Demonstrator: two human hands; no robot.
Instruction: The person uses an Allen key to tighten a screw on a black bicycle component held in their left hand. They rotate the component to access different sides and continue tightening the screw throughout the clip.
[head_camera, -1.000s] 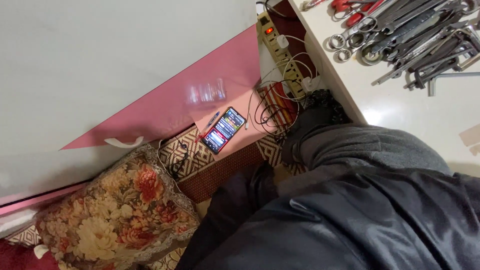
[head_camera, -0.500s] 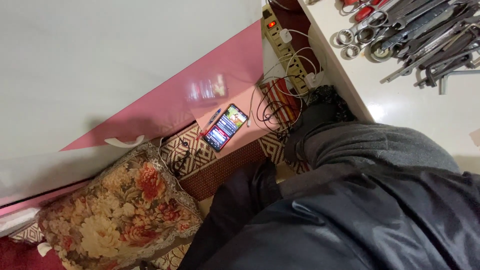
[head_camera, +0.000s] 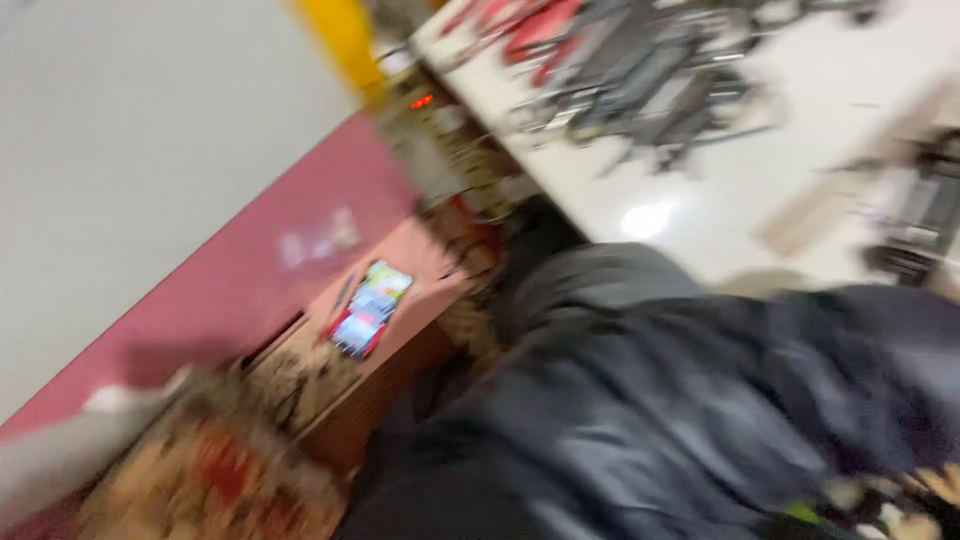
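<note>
Zero hands in the head view: neither my left nor my right shows, so I can't say whether they're open, closed or holding anything. Whole shot is motion-blurred.

Nearest to me is my dark jacket (head_camera: 640, 400), filling the lower right and blocking the floor beneath it. Past it, a white table (head_camera: 700, 200) runs across the upper right. A heap of metal hand tools (head_camera: 650, 80) lies on it near the far edge, some with red handles; too smeared to tell types. More dark gear (head_camera: 920, 220) sits at the table's right edge, unclear what.

Left of the table: power strip (head_camera: 440, 140) with a red light, cables tangled below it. Phone (head_camera: 370, 308), screen lit, lies flat on a pinkish surface, well apart from the tools. Floral cushion (head_camera: 210, 480) at bottom left. Pink panel (head_camera: 250, 270) leans against a pale wall (head_camera: 150, 130).
</note>
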